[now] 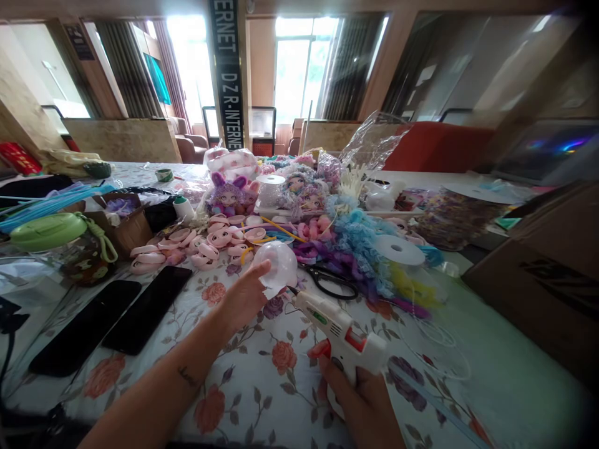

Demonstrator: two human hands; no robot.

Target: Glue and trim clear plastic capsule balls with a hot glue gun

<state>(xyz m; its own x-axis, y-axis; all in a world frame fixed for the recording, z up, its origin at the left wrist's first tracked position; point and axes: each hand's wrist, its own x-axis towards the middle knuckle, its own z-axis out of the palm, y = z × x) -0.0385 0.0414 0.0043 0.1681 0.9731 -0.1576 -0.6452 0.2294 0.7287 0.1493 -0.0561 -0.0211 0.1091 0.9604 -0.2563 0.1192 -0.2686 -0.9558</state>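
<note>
Half hidden, the left grip point(244, 304) clasps a translucent dome point(281, 263); the right grip point(358, 391) encircles a glue gun point(325, 315).

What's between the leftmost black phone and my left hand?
In the head view, the other black phone, then flowered tablecloth toward your left hand.

Glossy dome point(279, 263), smooth plastic glue gun point(333, 320)

From far off, I see a bare left hand point(247, 294) and a bare right hand point(353, 383). The left arm point(159, 390) is bare too, as far as I can see. Partway up it has a little dark tattoo point(188, 376), thin and curly like joined-up writing, too small for me to read.
</note>
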